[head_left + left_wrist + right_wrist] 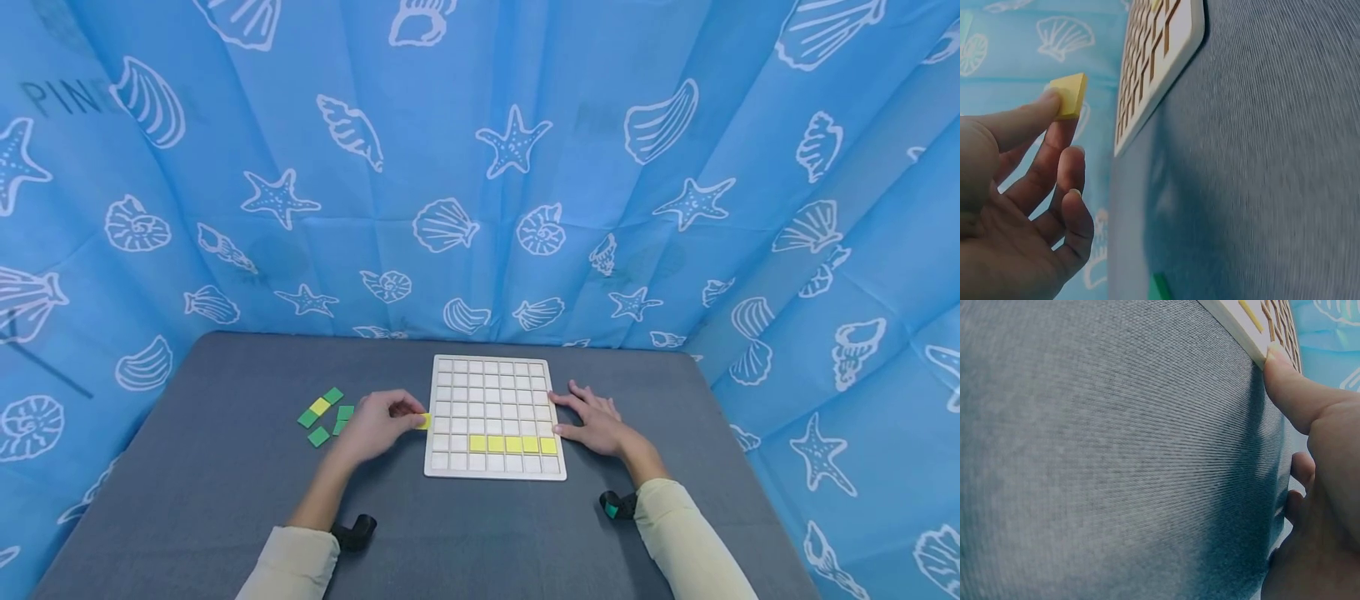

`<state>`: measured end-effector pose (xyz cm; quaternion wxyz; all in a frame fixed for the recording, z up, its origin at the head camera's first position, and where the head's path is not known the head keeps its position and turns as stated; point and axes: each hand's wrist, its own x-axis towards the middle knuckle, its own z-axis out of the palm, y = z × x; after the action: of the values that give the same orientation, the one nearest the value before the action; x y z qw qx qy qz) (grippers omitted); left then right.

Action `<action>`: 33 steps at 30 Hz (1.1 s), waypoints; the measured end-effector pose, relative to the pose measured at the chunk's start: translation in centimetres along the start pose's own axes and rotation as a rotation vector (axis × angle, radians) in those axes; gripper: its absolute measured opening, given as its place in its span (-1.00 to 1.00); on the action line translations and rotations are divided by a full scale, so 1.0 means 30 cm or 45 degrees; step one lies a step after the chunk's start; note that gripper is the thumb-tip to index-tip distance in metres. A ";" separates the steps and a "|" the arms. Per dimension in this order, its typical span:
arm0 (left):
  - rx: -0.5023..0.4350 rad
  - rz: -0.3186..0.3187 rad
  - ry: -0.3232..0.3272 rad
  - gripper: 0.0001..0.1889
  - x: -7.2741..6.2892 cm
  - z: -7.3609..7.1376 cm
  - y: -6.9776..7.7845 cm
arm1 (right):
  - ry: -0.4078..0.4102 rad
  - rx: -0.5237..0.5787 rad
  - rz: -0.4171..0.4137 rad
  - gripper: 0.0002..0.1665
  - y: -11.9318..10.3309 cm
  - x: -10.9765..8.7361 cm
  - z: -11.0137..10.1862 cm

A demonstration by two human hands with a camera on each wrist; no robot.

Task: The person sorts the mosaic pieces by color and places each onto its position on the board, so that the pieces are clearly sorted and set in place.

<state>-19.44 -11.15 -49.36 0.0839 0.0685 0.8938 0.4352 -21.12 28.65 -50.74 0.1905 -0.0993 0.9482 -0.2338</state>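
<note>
My left hand (378, 427) pinches a square yellow tile (1070, 97) between thumb and fingertips, its other fingers loosely curled. In the head view, that tile is at the left edge of a white grid board (491, 359) of square cells. A row of several yellow tiles (513, 444) fills part of the second row from the board's near side, reaching its right end. My right hand (600, 423) rests beside the board, thumb and forefinger touching its right edge. The right wrist view shows the thumb (1288, 387) against the board's rim (1241, 337).
Left of my left hand lie loose green tiles (318, 437), with one yellow tile (320, 406) between two green ones in a slanting line. Grey cloth (487, 542) covers the table. A blue curtain (465, 167) with shell and starfish drawings hangs behind and at both sides.
</note>
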 end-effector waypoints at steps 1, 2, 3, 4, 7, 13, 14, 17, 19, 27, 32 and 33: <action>-0.008 0.006 -0.003 -0.94 0.004 0.007 0.002 | -0.003 0.004 0.005 -0.17 0.001 0.000 -0.001; -0.012 0.013 -0.003 -0.94 0.008 0.014 0.004 | -0.004 0.004 0.005 -0.17 0.001 -0.001 -0.001; -0.012 0.020 -0.003 -0.94 0.011 0.021 0.007 | -0.003 0.002 -0.003 -0.17 0.000 -0.002 -0.002; -0.009 0.024 -0.004 -0.94 0.014 0.028 0.009 | -0.003 0.005 -0.005 -0.17 0.001 -0.002 -0.001; -0.007 0.035 -0.012 -0.94 0.023 0.049 0.017 | -0.008 0.014 -0.003 -0.17 0.006 0.001 0.004; 0.005 0.069 -0.025 -0.95 0.031 0.084 0.045 | -0.003 0.011 -0.027 -0.19 0.005 0.002 0.004; 0.014 0.078 -0.026 -0.95 0.033 0.089 0.050 | -0.002 0.013 -0.028 -0.18 0.005 0.002 0.004; 0.047 0.084 -0.040 -0.95 0.040 0.105 0.060 | 0.002 0.024 -0.034 -0.18 0.007 0.000 0.002; 0.066 0.078 -0.053 -0.95 0.043 0.115 0.064 | 0.009 0.024 -0.034 -0.17 0.014 0.003 0.006; 0.112 0.067 -0.068 -0.90 0.050 0.152 0.064 | 0.037 0.047 -0.050 -0.17 0.051 0.028 0.027; 0.139 0.074 -0.089 -0.91 0.050 0.162 0.063 | 0.031 0.036 -0.059 -0.16 0.025 0.007 0.012; 0.151 0.076 -0.093 -0.91 0.051 0.166 0.062 | 0.031 0.035 -0.061 -0.16 0.019 0.002 0.008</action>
<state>-19.80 -5.91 -51.06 0.0991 0.1159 0.9119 0.3811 -21.12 29.02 -51.23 0.1747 -0.1164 0.9445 -0.2525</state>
